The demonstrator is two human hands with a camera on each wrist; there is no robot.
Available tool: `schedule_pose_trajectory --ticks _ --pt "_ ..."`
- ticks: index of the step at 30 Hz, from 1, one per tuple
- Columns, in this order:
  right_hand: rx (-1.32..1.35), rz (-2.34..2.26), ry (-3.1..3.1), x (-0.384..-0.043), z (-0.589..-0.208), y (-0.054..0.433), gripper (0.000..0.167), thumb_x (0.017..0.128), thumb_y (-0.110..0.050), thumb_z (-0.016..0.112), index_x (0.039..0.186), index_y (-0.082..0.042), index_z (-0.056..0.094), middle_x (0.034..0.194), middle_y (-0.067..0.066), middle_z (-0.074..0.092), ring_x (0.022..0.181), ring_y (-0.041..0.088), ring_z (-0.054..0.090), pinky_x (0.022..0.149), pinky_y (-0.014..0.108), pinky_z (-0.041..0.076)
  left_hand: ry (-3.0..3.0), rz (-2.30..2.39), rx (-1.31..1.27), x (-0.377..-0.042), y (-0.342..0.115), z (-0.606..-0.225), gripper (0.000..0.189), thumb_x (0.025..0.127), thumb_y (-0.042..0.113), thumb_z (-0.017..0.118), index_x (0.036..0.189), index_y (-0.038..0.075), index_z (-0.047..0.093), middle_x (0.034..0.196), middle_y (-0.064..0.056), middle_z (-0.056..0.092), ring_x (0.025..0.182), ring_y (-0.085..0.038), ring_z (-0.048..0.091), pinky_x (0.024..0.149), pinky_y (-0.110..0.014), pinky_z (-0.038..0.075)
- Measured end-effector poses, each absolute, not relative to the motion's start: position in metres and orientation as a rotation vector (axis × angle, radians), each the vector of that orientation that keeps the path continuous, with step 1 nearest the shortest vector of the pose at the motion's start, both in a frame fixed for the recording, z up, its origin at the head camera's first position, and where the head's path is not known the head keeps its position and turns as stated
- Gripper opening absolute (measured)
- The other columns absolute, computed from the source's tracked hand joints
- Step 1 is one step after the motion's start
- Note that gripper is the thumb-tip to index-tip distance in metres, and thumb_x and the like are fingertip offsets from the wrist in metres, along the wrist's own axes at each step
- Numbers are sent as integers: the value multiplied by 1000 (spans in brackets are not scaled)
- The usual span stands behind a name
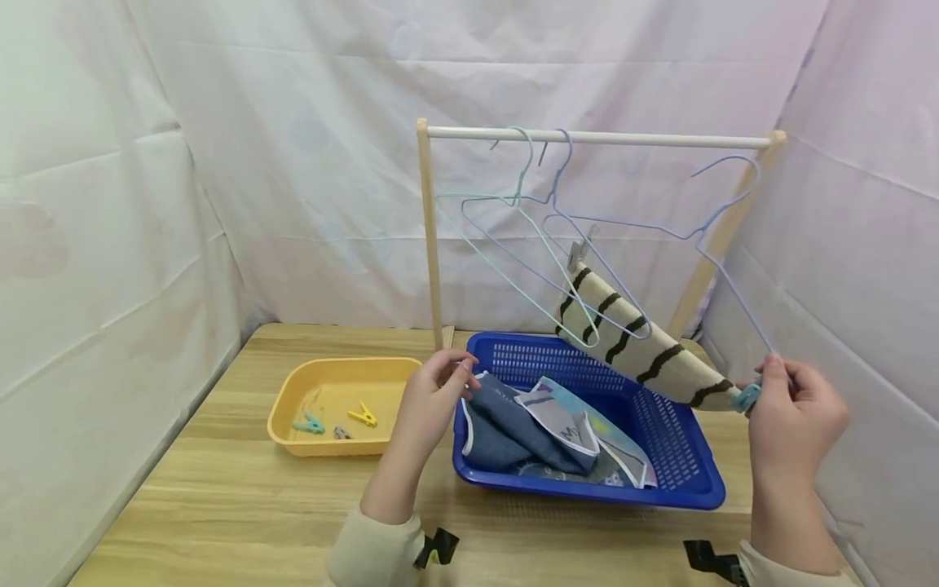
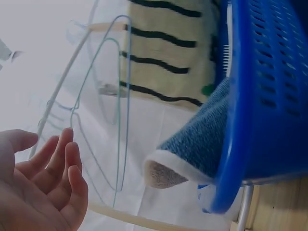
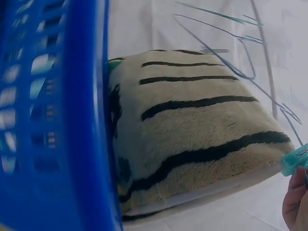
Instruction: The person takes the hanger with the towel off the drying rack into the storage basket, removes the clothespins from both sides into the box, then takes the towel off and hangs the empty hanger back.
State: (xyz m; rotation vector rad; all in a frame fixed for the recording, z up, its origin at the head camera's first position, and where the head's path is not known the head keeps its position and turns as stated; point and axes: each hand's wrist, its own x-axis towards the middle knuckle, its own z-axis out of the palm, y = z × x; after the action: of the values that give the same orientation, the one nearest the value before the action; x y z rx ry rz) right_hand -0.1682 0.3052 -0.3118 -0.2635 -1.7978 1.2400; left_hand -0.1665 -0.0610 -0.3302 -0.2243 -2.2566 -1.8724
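My right hand (image 1: 795, 416) pinches a teal clothespin (image 1: 746, 397) at the lower right corner of a blue wire hanger (image 1: 638, 224). The hook of that hanger shows lower than the rack's rod. A cream towel with dark wavy stripes (image 1: 631, 330) hangs slanting from it; a grey clothespin (image 1: 575, 254) grips its far end and the teal one its near end. My left hand (image 1: 433, 399) hovers by the left rim of the blue basket (image 1: 587, 489), holding nothing, fingers loosely bent. A dark blue towel with white edging (image 1: 506, 432) lies in the basket under those fingers.
A drying rack with a white rod (image 1: 638, 139) stands at the back, a green hanger (image 1: 522, 175) and another blue hanger (image 1: 563, 175) hooked on it. Left of the basket, a yellow tray (image 1: 289, 391) holds several clothespins. A pastel towel (image 1: 579, 408) is also in the basket.
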Motion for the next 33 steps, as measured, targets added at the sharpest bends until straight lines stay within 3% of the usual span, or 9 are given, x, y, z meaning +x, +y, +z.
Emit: schedule_pose_trajectory --ticks 8,18,24,28,33 --pt "-357 1373 -1740 -156 -320 288 25 95 -14 63 75 0 68 57 -5 60 46 2 59 38 14 42 -2181 -1919 -200 -163 -60 -331 19 100 19 55 108 5 67 81 -7 67 79 -36 65 77 -50 55" --pt "-476 1726 -1451 -147 -334 280 20 92 -6 66 73 -2 70 57 1 63 40 7 55 34 16 39 -2170 -1903 -123 -162 -63 -333 20 101 20 54 107 6 67 80 -7 67 76 -31 65 71 -37 54" --pt "-539 1703 -1506 -144 -337 274 22 93 -9 66 73 0 69 57 0 63 38 8 54 31 17 36 -2128 -1910 -118 -161 -64 -337 19 101 17 54 105 3 67 78 -9 68 73 -35 64 66 -30 52" --pt "-640 1688 -1624 -139 -334 273 23 94 -15 65 75 -6 71 64 -5 65 41 8 56 31 18 36 -2134 -1906 -78 -158 -66 -340 19 101 18 54 106 5 67 78 -8 68 74 -35 64 63 -26 50" --pt "-670 1718 -1701 -132 -329 271 24 94 -16 66 73 -7 71 58 -4 64 39 9 55 30 20 36 -2124 -1919 -44 -156 -70 -341 20 101 19 54 106 6 68 78 -8 68 76 -37 63 59 -24 48"
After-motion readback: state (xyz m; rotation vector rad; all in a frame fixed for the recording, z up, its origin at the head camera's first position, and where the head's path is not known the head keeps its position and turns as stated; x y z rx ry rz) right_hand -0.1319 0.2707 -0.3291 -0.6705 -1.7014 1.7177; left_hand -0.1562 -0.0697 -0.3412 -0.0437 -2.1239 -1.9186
